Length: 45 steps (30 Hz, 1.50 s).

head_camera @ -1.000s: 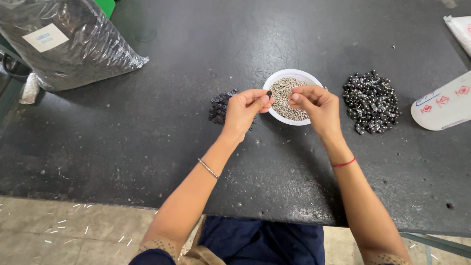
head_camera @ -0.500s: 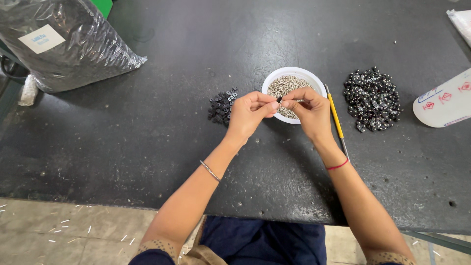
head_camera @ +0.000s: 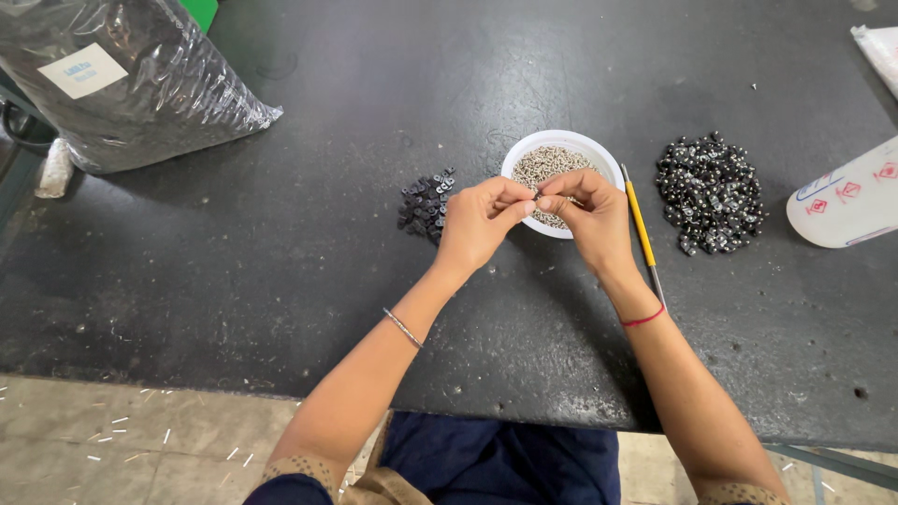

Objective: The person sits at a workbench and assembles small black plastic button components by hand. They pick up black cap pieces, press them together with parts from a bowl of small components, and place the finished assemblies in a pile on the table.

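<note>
Left hand [head_camera: 482,224]: raised just above the black table [head_camera: 234,281], fingers curled, thumb and forefinger pinched on a tiny part too small to make out.
Right hand [head_camera: 589,217]: mirrors it, fingertips meeting the left's over the near rim of the white bowl [head_camera: 608,166], pinching closed as well.
Forearms: both angle in from the table's near edge; one thin bangle on the left wrist, one red thread on the right.
Bowl: one, filled with small silvery pieces.
Piles: two; small dark parts [head_camera: 426,201] left of the bowl, larger heap of shiny black parts [head_camera: 711,192] to its right.
Yellow-handled tool [head_camera: 640,223]: one, lying just beside the bowl.
Plastic sack [head_camera: 131,79]: one, far left.
</note>
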Each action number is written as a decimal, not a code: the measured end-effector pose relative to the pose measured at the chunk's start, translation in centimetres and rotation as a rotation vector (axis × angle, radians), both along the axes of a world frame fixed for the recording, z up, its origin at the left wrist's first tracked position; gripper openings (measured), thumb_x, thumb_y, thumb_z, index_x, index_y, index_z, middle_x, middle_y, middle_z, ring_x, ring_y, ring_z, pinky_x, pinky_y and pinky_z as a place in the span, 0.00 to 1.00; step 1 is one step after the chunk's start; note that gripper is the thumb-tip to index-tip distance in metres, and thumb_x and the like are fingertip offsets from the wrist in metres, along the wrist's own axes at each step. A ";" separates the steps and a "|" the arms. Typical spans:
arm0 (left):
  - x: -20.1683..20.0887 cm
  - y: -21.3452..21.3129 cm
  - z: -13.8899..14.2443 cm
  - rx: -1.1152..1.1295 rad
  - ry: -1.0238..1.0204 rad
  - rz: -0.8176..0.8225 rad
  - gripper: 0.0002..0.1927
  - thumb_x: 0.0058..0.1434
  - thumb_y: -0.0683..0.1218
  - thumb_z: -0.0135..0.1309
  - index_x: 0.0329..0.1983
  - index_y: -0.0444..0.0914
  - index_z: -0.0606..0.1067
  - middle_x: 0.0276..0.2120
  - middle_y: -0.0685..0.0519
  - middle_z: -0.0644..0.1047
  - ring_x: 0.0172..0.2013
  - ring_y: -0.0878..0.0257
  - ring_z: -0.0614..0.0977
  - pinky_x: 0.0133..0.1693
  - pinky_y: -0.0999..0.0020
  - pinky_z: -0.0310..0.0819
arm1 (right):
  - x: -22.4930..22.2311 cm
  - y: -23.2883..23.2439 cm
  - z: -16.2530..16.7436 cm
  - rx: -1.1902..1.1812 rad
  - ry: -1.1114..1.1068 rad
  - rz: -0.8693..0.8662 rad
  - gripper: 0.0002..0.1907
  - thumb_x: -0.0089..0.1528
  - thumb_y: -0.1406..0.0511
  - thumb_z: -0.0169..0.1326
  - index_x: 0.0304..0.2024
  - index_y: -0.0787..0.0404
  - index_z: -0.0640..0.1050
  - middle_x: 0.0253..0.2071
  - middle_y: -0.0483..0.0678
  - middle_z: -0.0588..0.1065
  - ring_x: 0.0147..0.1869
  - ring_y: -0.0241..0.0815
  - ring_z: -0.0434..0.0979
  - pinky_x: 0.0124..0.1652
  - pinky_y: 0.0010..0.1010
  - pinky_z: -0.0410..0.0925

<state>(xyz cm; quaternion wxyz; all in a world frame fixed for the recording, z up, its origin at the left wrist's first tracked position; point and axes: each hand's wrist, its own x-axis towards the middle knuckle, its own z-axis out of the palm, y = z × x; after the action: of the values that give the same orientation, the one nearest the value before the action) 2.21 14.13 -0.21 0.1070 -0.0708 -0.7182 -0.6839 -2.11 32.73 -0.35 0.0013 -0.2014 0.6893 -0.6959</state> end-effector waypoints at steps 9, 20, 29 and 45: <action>0.5 0.0 0.8 -0.090 0.039 -0.004 0.06 0.63 0.40 0.61 0.42 0.34 0.81 0.35 0.52 0.85 0.38 0.70 0.86 0.42 0.74 0.83 | -0.9 0.8 -1.2 0.044 -0.013 0.101 0.05 0.64 0.75 0.59 0.43 0.65 0.79 0.41 0.46 0.82 0.46 0.32 0.81 0.50 0.24 0.74; 0.4 0.5 0.2 -0.063 0.054 -0.011 0.06 0.63 0.39 0.61 0.43 0.33 0.81 0.35 0.52 0.85 0.38 0.70 0.85 0.41 0.74 0.82 | -0.6 0.4 -1.6 0.032 0.033 0.065 0.04 0.65 0.76 0.58 0.41 0.65 0.77 0.40 0.45 0.80 0.45 0.31 0.79 0.50 0.23 0.73; -0.5 -1.9 0.6 0.026 -0.003 0.014 0.18 0.67 0.41 0.57 0.59 0.35 0.74 0.39 0.50 0.85 0.35 0.68 0.85 0.38 0.73 0.82 | -4.2 7.9 0.9 0.222 0.234 -0.340 0.05 0.65 0.76 0.61 0.42 0.64 0.81 0.37 0.42 0.79 0.40 0.29 0.75 0.42 0.22 0.69; 1.8 -3.4 7.1 0.122 0.306 0.342 0.06 0.77 0.42 0.49 0.46 0.33 0.73 0.29 0.56 0.75 0.30 0.70 0.75 0.35 0.76 0.73 | -6.1 16.2 0.3 0.464 0.560 -0.714 0.04 0.70 0.74 0.61 0.48 0.66 0.82 0.46 0.50 0.79 0.45 0.38 0.78 0.46 0.28 0.71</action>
<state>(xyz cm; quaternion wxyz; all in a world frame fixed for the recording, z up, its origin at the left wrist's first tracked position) 4.01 10.71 6.94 0.3328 -0.0443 -0.6525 -0.6793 -8.21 48.97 -0.08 -0.3768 -0.1265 0.8254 -0.4008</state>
